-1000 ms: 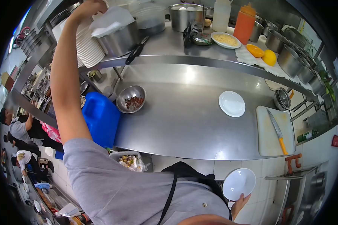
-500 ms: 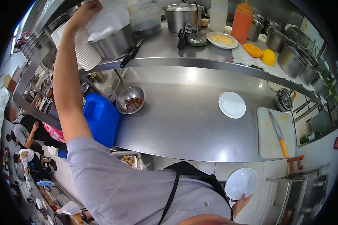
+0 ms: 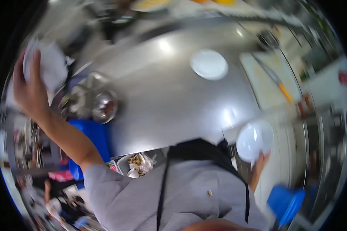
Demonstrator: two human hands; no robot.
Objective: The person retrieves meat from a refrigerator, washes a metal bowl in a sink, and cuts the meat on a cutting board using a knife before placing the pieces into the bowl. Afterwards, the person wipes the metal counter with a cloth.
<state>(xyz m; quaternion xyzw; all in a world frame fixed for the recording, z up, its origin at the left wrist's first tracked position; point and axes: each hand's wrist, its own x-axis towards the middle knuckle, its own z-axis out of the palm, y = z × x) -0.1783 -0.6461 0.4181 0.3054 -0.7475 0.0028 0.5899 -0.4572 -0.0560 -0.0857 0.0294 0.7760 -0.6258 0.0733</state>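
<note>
Motion blur softens the view. At the upper left, my left hand point(image 3: 31, 90) is closed on the rim of a white dish point(image 3: 52, 65), with fingers on both sides of the edge. Low on the right, past the counter's front edge, my right hand point(image 3: 260, 164) grips a white bowl point(image 3: 254, 139) by its lower rim, its hollow facing the camera. A white plate point(image 3: 209, 64) lies on the steel counter point(image 3: 158, 92). Near the counter's left end stands a metal bowl point(image 3: 104, 106) with reddish bits inside.
On the right, a knife point(image 3: 275, 79) with a yellow handle lies on a cutting board point(image 3: 258, 81). A blue container point(image 3: 90, 134) stands by the counter's left corner, beside a waste bin point(image 3: 123, 164). Other people point(image 3: 61, 206) are at the lower left. A blue object point(image 3: 285, 204) is lower right.
My left hand has come down from the shelf's plate stack with a white dish. The view has swung, shifting the counter up and left. My right hand still holds its bowl, now higher in view.
</note>
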